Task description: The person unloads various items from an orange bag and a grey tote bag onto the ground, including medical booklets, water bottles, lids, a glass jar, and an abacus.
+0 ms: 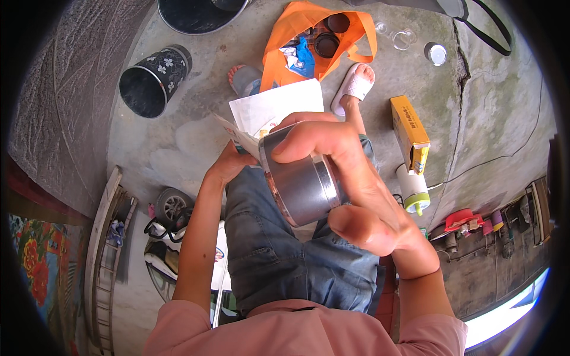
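Observation:
Close to the camera, my right hand (365,191) grips a dark grey metal cylinder (298,187), which looks like a small canister. The thumb and fingers press on its sides, and a shiny band and a coppery, worn rim show on it. My left hand (229,164) holds white sheets of paper or an opened paper packet (285,104) by the lower left edge, above my left knee. Small coloured prints show on the paper, partly hidden behind the cylinder. Between my feet stands an orange cloth bag (285,31) with round dark lids (327,45) and a blue-and-white packet (303,58) inside.
On the concrete floor, a black flowered bin (153,82) lies tipped near a large black bucket (200,18). Clear glass pieces (401,40) and a silver-lidded jar (436,54) lie right of the bag. A yellow box (407,129) stands near a white, green-lidded bottle (414,187) and a cable (498,158).

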Available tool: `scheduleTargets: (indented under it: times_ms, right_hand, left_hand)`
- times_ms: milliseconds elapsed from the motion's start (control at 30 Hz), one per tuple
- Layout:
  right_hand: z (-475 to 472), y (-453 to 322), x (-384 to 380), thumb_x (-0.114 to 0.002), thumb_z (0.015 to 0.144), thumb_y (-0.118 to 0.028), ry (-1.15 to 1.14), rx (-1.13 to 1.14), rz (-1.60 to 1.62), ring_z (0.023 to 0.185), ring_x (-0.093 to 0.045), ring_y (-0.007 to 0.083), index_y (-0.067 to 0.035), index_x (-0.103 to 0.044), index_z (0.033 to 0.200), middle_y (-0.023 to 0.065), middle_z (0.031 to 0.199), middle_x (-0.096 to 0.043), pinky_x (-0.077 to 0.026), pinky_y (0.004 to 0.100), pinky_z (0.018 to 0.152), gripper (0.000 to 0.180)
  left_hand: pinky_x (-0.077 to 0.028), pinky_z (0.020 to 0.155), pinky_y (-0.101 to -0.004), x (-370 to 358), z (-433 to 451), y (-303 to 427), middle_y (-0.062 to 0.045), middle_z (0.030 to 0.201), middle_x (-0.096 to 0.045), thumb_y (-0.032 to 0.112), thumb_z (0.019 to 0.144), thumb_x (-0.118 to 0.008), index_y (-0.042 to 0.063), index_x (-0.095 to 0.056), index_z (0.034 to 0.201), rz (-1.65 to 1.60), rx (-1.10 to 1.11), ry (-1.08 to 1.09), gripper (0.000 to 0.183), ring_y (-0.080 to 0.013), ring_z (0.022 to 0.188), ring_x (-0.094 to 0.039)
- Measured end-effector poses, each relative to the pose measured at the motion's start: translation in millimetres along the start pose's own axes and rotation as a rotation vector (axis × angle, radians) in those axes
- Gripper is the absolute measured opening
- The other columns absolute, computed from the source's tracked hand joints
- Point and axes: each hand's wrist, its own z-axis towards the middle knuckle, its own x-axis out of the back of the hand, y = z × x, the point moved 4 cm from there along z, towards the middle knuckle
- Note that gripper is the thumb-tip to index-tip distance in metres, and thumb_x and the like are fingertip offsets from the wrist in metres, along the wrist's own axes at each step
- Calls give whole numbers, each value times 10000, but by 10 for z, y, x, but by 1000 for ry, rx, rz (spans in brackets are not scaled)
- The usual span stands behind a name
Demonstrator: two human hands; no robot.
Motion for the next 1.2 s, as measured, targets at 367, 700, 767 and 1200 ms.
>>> scheduleTargets:
  times_ms: [367,700,767,1200]
  right_hand:
    - [-24,-44,-40,-431,716,-479,32,-13,42,1202,-367,298,-28,-391,1201,160,1200,-444,21,457,1053,663]
    - [-5,-11,6,-410,725,-475,7,20,-35,1184,-402,300,-12,-397,1192,180,1185,-456,31,469,1055,657]
    - [-1,-7,-2,-402,731,-465,5,61,-47,1160,-424,297,-17,-403,1183,179,1170,-468,27,474,1052,637]
    - [11,-47,-32,-430,744,-467,51,-10,53,1124,-430,296,-10,-371,1194,179,1165,-455,-24,476,1039,643]
  left_hand:
    - [-378,956,-319,8,-1,-20,-43,1206,-508,32,467,-818,51,-386,1286,30,15,-7,926,-188,1133,-470]
    - [-373,963,-321,-38,9,14,-47,1214,-507,39,451,-832,57,-374,1295,5,17,-10,960,-190,1145,-464]
    - [-371,965,-321,-18,7,3,-48,1217,-505,38,452,-831,56,-374,1295,-12,10,-20,959,-190,1149,-461]
    - [-393,925,-310,62,13,-46,-50,1211,-502,1,490,-795,50,-350,1307,3,62,-6,932,-178,1116,-479]
